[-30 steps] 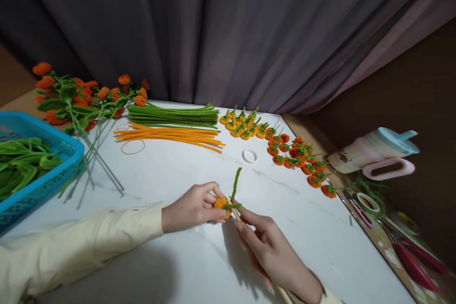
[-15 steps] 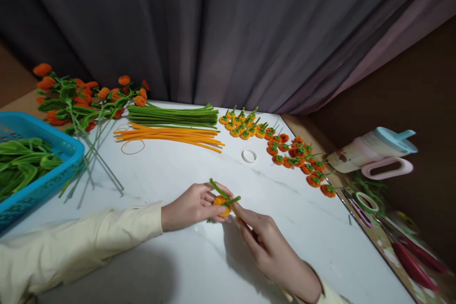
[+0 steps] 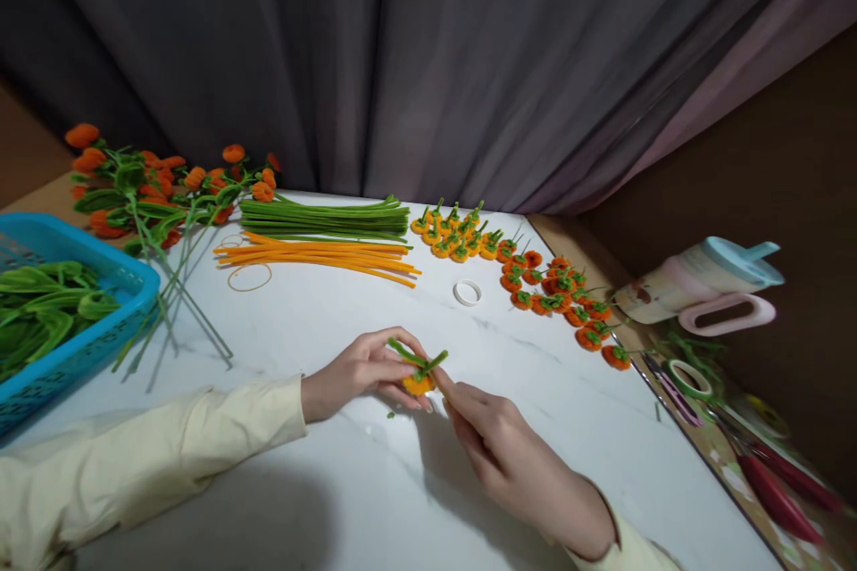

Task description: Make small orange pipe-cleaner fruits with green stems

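Observation:
A small yellow-orange pipe-cleaner fruit point(image 3: 419, 385), pumpkin-like or persimmon-like, sits between my hands above the table's middle. Two green pipe-cleaner ends point(image 3: 435, 363) rise from its top in a V. My left hand point(image 3: 368, 373) pinches the fruit from the left, thumb on its upper side and fingers beneath. From the right, my right hand point(image 3: 512, 451) meets it with bent fingers, the fingertips at its edge by the right green end. Part of that grip is hidden behind the fingers. A tiny green scrap point(image 3: 390, 416) lies below my left hand.
Bundles of green pipe cleaners point(image 3: 325, 219) and orange pipe cleaners point(image 3: 318, 258) lie at the back. Yellow fruits point(image 3: 459, 236), orange fruits point(image 3: 559, 290) and a white ring point(image 3: 467, 293) lie rightward. A blue basket point(image 3: 144, 285) stands left, a cup point(image 3: 696, 281) and red-handled pliers point(image 3: 777, 500) right.
The fruit has tipped so its green top points more upward, and both green ends now stand in a V. My left hand has shifted slightly up; the right stays close beside it.

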`<action>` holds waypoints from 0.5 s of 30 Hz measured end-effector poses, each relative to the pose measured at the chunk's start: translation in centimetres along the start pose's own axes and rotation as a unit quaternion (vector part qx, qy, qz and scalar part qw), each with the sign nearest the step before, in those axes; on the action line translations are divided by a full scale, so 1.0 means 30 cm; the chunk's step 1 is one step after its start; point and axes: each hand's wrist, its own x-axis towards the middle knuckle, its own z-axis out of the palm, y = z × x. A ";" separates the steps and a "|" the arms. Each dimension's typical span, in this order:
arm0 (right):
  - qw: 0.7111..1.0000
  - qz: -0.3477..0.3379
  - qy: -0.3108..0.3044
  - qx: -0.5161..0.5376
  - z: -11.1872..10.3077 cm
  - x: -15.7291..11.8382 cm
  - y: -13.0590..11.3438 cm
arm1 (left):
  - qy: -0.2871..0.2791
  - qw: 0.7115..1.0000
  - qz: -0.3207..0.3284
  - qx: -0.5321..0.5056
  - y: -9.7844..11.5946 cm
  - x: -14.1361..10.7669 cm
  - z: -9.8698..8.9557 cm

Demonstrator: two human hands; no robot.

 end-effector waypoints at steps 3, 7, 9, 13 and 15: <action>0.999 0.011 -0.022 -0.020 -0.009 0.004 -0.009 | 0.005 1.000 -0.004 -0.022 0.002 0.007 0.001; 0.999 0.019 -0.028 -0.028 -0.020 0.009 -0.018 | 0.003 1.000 -0.003 -0.003 0.003 0.009 0.004; 0.999 0.020 -0.021 -0.026 -0.021 0.011 -0.020 | -0.012 1.000 0.001 0.002 0.002 0.006 0.003; 1.000 0.016 -0.010 -0.024 -0.018 0.012 -0.022 | -0.035 0.999 0.006 -0.010 -0.002 -0.004 0.004; 1.000 0.013 -0.004 -0.027 -0.018 0.013 -0.023 | -0.034 0.999 0.009 -0.016 -0.005 -0.008 0.006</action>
